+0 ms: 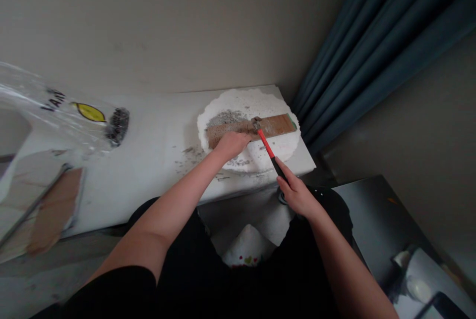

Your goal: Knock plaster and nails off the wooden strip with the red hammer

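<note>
My right hand (pixel 295 191) is wrapped round the black grip of a hammer (pixel 267 144) with a red shaft. The hammer's head rests on or just above a brown wooden board (pixel 277 125), near the board's middle. Just left of the hammer head, my left hand (pixel 234 144) lies over the board's near edge with its fingers closed together; what they hold, if anything, is hidden. Beneath the board is a white round mat (pixel 256 96) with a ragged edge. Grey crumbly debris (pixel 228 117) is scattered on it, mostly behind the board's left part.
The white table (pixel 156 126) stands against a wall, with more crumbs left of the mat. A clear plastic bag (pixel 80 116) with dark contents lies at left, near another brown board (pixel 55 210). A blue curtain (pixel 357 51) hangs at right above a dark surface (pixel 375 210).
</note>
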`<move>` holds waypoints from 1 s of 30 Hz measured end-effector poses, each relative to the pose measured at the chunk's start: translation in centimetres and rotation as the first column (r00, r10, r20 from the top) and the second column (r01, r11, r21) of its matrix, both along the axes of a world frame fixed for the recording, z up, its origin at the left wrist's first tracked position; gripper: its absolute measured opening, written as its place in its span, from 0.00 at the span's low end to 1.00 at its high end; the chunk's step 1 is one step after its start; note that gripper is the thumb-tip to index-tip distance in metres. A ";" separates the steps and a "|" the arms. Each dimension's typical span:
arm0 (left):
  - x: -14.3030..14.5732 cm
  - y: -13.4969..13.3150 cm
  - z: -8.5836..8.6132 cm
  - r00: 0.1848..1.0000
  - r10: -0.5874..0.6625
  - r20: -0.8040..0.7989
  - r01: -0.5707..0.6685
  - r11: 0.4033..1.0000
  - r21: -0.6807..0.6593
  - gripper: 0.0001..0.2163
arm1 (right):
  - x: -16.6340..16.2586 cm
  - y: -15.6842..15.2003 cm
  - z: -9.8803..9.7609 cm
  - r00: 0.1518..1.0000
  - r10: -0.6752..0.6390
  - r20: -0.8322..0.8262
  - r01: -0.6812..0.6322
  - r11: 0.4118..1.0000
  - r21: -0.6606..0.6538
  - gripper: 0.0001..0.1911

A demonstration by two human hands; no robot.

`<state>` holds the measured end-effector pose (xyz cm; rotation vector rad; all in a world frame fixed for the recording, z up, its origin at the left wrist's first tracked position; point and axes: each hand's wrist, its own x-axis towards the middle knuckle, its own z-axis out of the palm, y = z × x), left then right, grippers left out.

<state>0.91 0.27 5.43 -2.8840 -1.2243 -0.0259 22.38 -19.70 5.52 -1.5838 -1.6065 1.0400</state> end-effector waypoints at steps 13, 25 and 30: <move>-1.0 1.8 -0.4 0.949 0.200 0.246 -0.157 0.970 -0.184 0.15 | -0.7 -0.2 -0.1 1.000 -0.023 0.009 0.023 0.999 0.025 0.34; -1.3 4.5 0.1 0.877 0.343 0.336 -0.196 0.894 -0.402 0.19 | 0.0 0.1 0.4 0.997 -0.032 -0.068 0.036 0.998 0.060 0.34; -0.3 4.9 1.3 0.906 0.379 0.186 -0.264 0.852 -0.452 0.24 | 0.4 0.4 0.1 0.999 0.016 -0.050 -0.015 1.000 0.021 0.34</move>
